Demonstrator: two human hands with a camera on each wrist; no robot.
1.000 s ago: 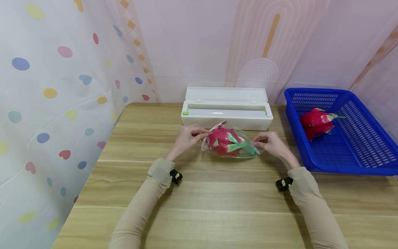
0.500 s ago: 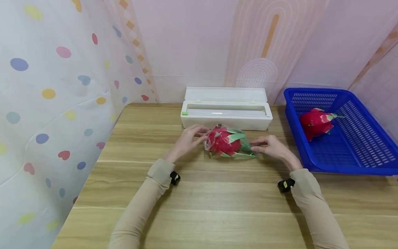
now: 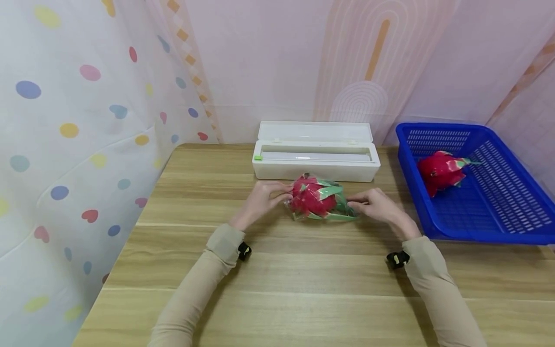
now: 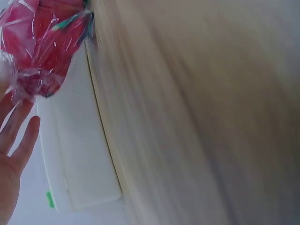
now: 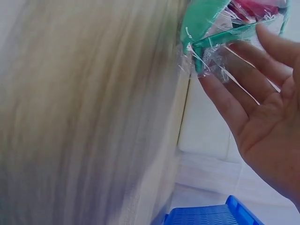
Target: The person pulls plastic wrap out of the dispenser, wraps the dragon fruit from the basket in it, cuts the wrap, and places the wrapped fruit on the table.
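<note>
A red dragon fruit [image 3: 313,198] with green leaf tips lies in clear plastic wrap near the table's back, stem end to the left. At that left end my left hand [image 3: 262,200] pinches the wrap; in the left wrist view the crumpled film [image 4: 40,82] meets its fingertips. My right hand [image 3: 378,207] holds the leafy end. Seen from the right wrist, the thumb lies over the wrapped green leaves [image 5: 201,23] and the other fingers reach beneath them.
Just behind the fruit stands a white cling-film box [image 3: 314,171], lid up, its roll showing. To the right is a blue plastic basket [image 3: 490,236] with a second dragon fruit [image 3: 440,171] inside. Patterned curtains [image 3: 277,62] border the wooden table [image 3: 312,289] at the back and left.
The wrapped fruit has turned over between my hands, and its loose film at both ends now lies closer in. My left fingers have closed in on the stem end; the right hand shifted slightly inward.
</note>
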